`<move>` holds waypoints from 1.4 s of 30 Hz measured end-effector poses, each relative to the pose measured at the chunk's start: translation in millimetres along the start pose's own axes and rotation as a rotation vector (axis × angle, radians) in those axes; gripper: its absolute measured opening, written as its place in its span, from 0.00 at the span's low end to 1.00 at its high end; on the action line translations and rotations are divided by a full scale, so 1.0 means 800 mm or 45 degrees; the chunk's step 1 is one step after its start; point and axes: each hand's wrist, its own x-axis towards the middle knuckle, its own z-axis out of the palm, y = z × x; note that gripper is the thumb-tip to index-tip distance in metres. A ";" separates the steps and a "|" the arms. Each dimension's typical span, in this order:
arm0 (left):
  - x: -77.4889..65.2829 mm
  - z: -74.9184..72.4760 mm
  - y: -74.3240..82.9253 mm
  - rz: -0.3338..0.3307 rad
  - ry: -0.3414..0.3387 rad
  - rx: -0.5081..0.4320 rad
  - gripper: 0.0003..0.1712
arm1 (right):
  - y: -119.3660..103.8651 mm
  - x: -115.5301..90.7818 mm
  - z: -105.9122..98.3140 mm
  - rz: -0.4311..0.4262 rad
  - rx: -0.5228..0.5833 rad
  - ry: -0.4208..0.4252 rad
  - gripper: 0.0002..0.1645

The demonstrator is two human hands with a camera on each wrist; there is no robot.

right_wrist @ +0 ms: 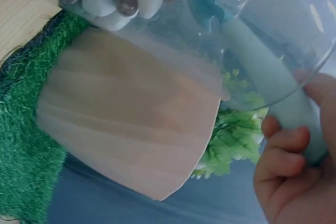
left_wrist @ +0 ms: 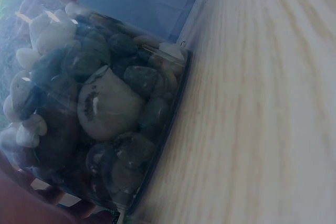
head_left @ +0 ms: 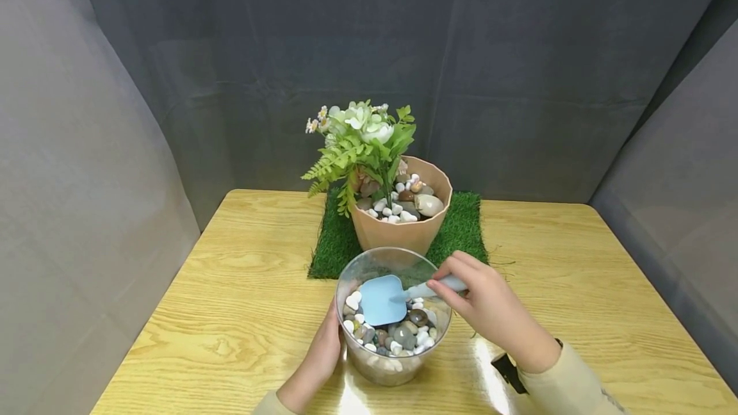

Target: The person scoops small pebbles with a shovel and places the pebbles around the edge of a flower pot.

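Note:
My right hand [head_left: 481, 300] grips the handle of a light blue plastic shovel [head_left: 383, 300] between thumb and fingers. The shovel's blade lies inside a clear round container [head_left: 385, 370], over a bed of white, grey and brown pebbles [head_left: 403, 336]. The handle leans out across the container's right rim. On the left side, my left hand [head_left: 326, 342] holds the container's wall, its fingers partly hidden behind it. In the left wrist view the container's base sits on the table, and larger stones [left_wrist: 110, 103] show through the wall.
Behind the container stands a peach-coloured flowerpot [head_left: 398, 234] on a square of artificial grass [head_left: 468, 229]. Pebbles, white flowers [head_left: 363, 122] and green leaves fill the pot. The wooden table [head_left: 230, 293] has grey cloth [head_left: 323, 31] at its back and sides.

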 end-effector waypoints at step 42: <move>0.000 0.001 0.001 0.012 -0.012 0.038 0.36 | -0.014 0.000 -0.006 0.253 -0.136 -0.155 0.19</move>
